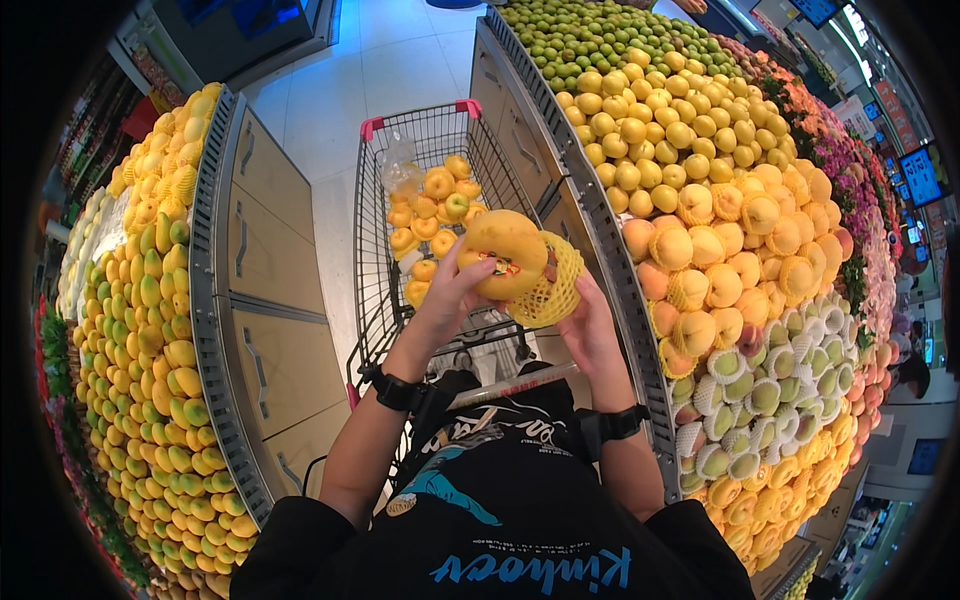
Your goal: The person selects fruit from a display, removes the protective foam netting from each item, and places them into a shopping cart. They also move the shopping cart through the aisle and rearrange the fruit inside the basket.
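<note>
My left hand [448, 292] holds a large yellow, flattened round fruit [506, 231], perhaps a flat peach, with the thumb beside a small sticker on its top. In my right hand [591, 326] is a yellow foam net sleeve [553, 296], stretched wide and touching the fruit's right side. Whether the sleeve still wraps the fruit's underside is hidden. Both hands are above a wire shopping cart [363, 202]. Inside it lie several yellow fruits [439, 182], some in foam nets, and a clear plastic bag [397, 161].
To the right, a metal-edged display [600, 225] bears yellow pears [679, 135], green fruit [592, 37], net-wrapped peaches [694, 289] and more flat yellow fruit [784, 472]. Mangoes [150, 337] fill the left stand above wooden cabinets [281, 345]. The cart handle [517, 386] crosses before my body.
</note>
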A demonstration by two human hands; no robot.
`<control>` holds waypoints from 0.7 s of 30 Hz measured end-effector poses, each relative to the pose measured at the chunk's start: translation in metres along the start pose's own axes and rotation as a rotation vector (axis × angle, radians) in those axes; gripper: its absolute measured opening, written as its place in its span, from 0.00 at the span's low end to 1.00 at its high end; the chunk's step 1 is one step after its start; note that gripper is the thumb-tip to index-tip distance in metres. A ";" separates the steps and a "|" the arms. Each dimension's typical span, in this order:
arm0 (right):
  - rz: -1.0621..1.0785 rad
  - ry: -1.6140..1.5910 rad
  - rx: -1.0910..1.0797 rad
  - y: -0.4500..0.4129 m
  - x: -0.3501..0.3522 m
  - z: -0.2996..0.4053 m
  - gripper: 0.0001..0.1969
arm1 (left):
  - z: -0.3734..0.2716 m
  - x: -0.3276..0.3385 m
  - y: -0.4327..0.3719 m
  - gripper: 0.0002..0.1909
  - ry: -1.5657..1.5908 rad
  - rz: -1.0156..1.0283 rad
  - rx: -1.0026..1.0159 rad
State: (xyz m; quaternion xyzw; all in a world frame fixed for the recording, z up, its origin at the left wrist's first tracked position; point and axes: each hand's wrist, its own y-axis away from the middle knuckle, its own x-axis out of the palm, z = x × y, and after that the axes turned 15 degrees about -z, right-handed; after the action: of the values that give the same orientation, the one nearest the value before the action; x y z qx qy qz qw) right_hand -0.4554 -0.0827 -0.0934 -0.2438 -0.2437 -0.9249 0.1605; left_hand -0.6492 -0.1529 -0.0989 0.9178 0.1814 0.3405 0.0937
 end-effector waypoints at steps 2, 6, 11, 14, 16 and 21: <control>-0.002 -0.007 0.001 0.001 0.000 0.000 0.27 | 0.001 0.002 0.001 0.29 -0.023 0.000 -0.003; -0.013 -0.049 -0.011 0.002 0.005 -0.001 0.27 | 0.002 0.003 0.003 0.26 -0.017 0.019 -0.018; -0.034 -0.037 0.008 0.002 0.000 -0.002 0.28 | 0.000 -0.001 0.008 0.24 -0.022 0.027 -0.071; -0.003 -0.021 0.002 0.006 0.000 -0.003 0.27 | -0.001 -0.008 0.007 0.22 -0.048 0.080 -0.150; 0.036 -0.028 0.003 0.008 -0.002 -0.005 0.27 | 0.000 -0.009 0.007 0.22 -0.262 0.031 -0.103; -0.011 0.419 -0.189 0.009 0.002 -0.009 0.28 | -0.010 0.004 0.012 0.25 -0.565 -0.006 -0.047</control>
State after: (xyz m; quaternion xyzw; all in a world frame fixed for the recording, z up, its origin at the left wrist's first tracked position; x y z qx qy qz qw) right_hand -0.4568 -0.0958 -0.0960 -0.0590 -0.1188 -0.9749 0.1791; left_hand -0.6499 -0.1617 -0.0857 0.9734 0.1428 0.0751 0.1625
